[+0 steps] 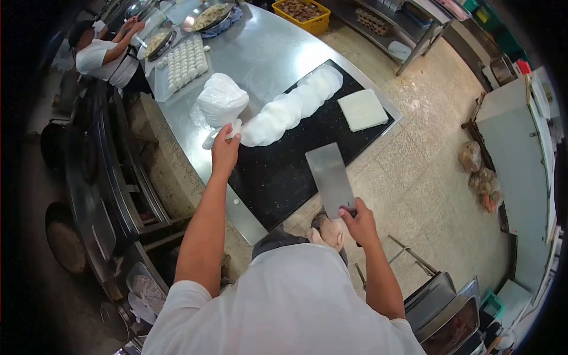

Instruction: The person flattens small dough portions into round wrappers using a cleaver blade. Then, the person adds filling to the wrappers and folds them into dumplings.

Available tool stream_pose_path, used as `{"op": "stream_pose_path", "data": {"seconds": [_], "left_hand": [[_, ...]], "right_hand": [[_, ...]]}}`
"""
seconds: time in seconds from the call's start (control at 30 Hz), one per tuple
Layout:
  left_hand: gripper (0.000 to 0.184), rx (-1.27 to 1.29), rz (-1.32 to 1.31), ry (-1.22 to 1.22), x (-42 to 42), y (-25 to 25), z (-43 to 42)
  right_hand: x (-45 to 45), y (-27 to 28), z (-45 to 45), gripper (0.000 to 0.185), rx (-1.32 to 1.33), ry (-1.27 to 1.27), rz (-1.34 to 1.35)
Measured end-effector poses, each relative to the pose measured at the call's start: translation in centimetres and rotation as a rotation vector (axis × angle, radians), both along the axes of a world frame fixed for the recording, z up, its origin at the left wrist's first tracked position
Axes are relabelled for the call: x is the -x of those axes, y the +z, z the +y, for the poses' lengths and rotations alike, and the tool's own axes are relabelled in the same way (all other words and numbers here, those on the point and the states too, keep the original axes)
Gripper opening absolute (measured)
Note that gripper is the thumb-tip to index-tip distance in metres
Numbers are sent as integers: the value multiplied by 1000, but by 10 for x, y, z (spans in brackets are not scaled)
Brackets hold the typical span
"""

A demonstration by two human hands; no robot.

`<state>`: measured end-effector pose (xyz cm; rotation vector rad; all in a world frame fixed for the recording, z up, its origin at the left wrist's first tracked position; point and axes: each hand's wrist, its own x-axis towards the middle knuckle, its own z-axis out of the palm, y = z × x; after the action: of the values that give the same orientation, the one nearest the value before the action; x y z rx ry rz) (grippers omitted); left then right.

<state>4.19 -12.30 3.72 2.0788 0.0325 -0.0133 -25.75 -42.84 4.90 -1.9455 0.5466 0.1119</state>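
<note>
My right hand [360, 223] grips the handle of a cleaver [331, 177], its broad blade held up beyond the near edge of the black board [272, 183]. At the board's left side my left hand [225, 155] is closed, fingertips at a small white piece of dough [236, 126]. Just beyond it sits a white lump in a clear plastic bag [222, 99]. A row of thin, round, overlapping dough wrappers [290, 110] runs across the board from near my left hand. To their right lies a square white stack [362, 110].
A tray of small white dough balls [187, 64] is on the steel table [260, 41]. Another person [112, 56] works at its far left beside bowls of filling [207, 18]. A yellow crate [300, 10] stands beyond the table; a metal-framed stool [408, 254] is at my right.
</note>
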Motion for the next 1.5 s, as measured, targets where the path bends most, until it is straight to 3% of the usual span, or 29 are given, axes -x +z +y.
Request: {"op": "stream_pose_path", "data": {"seconds": [0.1, 0.2, 0.37, 0.43, 0.47, 0.53, 0.63, 0.8, 0.93, 1.0, 1.1, 1.2, 1.27, 1.33, 1.4, 1.5], "left_hand": [[49, -556, -421, -75, 38, 4, 10], [49, -576, -249, 64, 63, -27, 27], [51, -536, -202, 103, 62, -38, 35], [50, -494, -126, 115, 60, -31, 35], [46, -525, -202, 102, 58, -33, 36], [41, -529, -188, 130, 50, -37, 41], [34, -465, -166, 143, 51, -30, 45], [29, -385, -172, 74, 62, -11, 53], [26, -286, -279, 0, 80, -30, 70], [26, -261, -246, -49, 84, -30, 76], [21, -364, -290, -220, 82, -27, 86], [19, -335, -463, -253, 74, -29, 88], [18, -314, -402, -281, 70, -22, 91], [18, -269, -179, -250, 74, -13, 93], [14, -56, -253, -147, 73, -17, 89], [12, -190, -150, -214, 64, -28, 105]], "right_hand": [[-6, 21, -31, 26, -119, -61, -185], [-21, 56, -64, 24, -194, -79, -331], [-94, 13, -97, 28, -360, -158, -628], [-123, -32, -103, 27, -541, -345, -205], [-125, -43, -102, 27, -546, -326, -216], [-120, -49, -94, 21, -735, -464, 20], [-101, -39, -72, 15, -773, -477, 44], [-66, -13, -14, 13, -475, -143, 95], [-68, 31, 64, 16, 424, 339, -114], [-82, 55, 103, 14, 545, 488, -204], [-104, 76, 155, 13, 715, 672, -137], [-118, 40, 177, 15, 708, 690, -87], [-119, 42, 177, 16, 745, 696, -46], [-115, 50, 175, 18, 768, 688, -2], [-106, 51, 165, 16, 667, 620, 104], [-70, 47, 134, 16, 499, 527, 119]]}}
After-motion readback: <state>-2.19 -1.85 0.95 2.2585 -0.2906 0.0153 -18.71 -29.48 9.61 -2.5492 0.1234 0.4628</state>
